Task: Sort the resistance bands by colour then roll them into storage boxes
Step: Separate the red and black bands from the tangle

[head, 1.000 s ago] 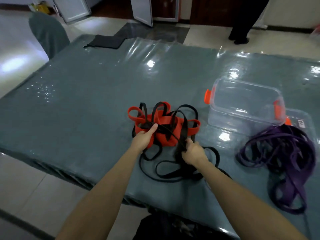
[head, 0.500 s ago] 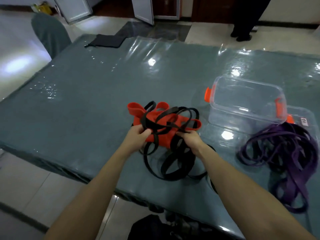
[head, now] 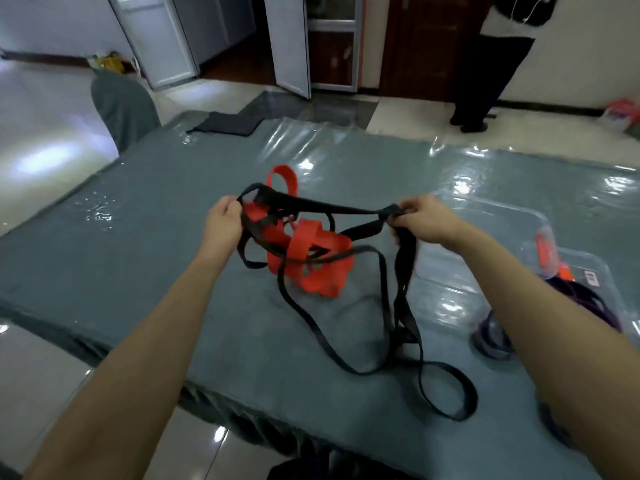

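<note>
A tangle of red bands (head: 313, 258) and black bands (head: 384, 306) hangs above the table (head: 138, 258), lifted between my hands. My left hand (head: 223, 226) grips the black bands at the tangle's left end. My right hand (head: 422, 220) pinches a bunch of black bands, pulled taut to the right. Long black loops trail down onto the table near its front edge. Purple bands (head: 498, 337) lie in a heap at the right, partly hidden by my right forearm. A clear storage box (head: 491, 230) with orange latches stands behind my right hand.
A clear lid (head: 595, 278) lies right of the box. A dark folded cloth (head: 228, 124) rests at the table's far left corner, with a covered chair (head: 121, 109) beside it. A person (head: 491, 64) stands on the floor beyond the table.
Both hands have risen and spread apart, lifting the red and black tangle off the table and stretching the black bands between them. The camera has tilted upward.
</note>
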Motion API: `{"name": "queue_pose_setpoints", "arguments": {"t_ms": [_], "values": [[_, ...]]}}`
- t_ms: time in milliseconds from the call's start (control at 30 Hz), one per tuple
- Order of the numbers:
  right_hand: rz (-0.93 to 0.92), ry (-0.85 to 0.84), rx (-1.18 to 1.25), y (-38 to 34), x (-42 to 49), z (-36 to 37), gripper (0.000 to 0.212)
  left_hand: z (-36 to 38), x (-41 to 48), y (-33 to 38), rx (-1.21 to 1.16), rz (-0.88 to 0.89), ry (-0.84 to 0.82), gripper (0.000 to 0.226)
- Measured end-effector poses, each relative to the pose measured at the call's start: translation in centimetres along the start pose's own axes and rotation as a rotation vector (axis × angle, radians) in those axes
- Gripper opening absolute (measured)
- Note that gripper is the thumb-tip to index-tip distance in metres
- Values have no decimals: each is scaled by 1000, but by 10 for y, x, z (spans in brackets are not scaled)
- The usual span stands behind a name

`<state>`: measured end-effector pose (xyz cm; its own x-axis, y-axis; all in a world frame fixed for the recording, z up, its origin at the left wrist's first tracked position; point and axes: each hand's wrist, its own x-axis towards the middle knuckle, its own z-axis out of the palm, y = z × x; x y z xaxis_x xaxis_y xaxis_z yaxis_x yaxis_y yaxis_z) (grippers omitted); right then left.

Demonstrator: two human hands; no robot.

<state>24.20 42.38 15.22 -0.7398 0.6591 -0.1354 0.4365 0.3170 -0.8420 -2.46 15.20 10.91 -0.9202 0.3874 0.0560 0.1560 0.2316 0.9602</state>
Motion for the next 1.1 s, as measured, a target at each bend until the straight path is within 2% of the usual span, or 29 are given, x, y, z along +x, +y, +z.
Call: {"name": "queue_pose_setpoints", "arguments": {"t_ms": [67, 133, 200, 267, 300, 367, 467, 533, 567, 600, 667, 733, 767, 867, 933, 1000, 1067, 1100], "values": [[29, 138, 140, -1, -5, -11, 14, -9, 11, 6, -11, 31, -6, 25], [106, 206, 135, 13, -11, -13, 17, -13, 16, 9, 23, -8, -23, 25], [168, 154, 52, 34, -16, -12, 19, -20, 25, 9, -98, -109, 83, 26], [223, 94, 128, 50, -21, -17, 28, -31, 32, -2, -244, -200, 131, 17], [239, 42, 193, 58, -26, -18, 35, -33, 32, -12, -177, -208, 91, 17], [263, -54, 210, 75, -37, -8, 50, -30, 28, -39, 112, -219, -51, 19], [297, -37, -11, 106, -48, 30, 56, -21, 8, -84, 617, -185, -286, 27], [312, -14, -68, 125, -52, 48, 51, -17, -12, -116, 802, -159, -290, 36], [319, -12, -86, 131, -55, 53, 50, -14, -23, -129, 859, -132, -226, 41], [319, -24, -114, 133, -58, 55, 48, -8, -37, -139, 881, -71, -149, 40], [285, -66, -159, 126, -66, 49, 44, 6, -64, -143, 773, 83, -81, 23], [182, -11, -130, 104, -74, 33, 41, 23, -81, -147, 680, 224, -198, 17], [115, 59, -73, 89, -78, 23, 39, 31, -87, -145, 657, 219, -293, 27], [-132, 232, 59, 46, -87, -9, 32, 54, -92, -140, 721, 121, -500, 81], [-222, 281, 66, 40, -90, -16, 32, 71, -94, -140, 861, 115, -450, 90], [-188, 307, -5, 59, -92, -12, 34, 84, -90, -147, 952, 14, -365, 78], [-51, 264, -143, 96, -92, -5, 29, 85, -88, -156, 1039, -73, -438, 62], [48, 192, -221, 118, -95, 0, 23, 82, -86, -159, 1029, -77, -457, 56]]}}
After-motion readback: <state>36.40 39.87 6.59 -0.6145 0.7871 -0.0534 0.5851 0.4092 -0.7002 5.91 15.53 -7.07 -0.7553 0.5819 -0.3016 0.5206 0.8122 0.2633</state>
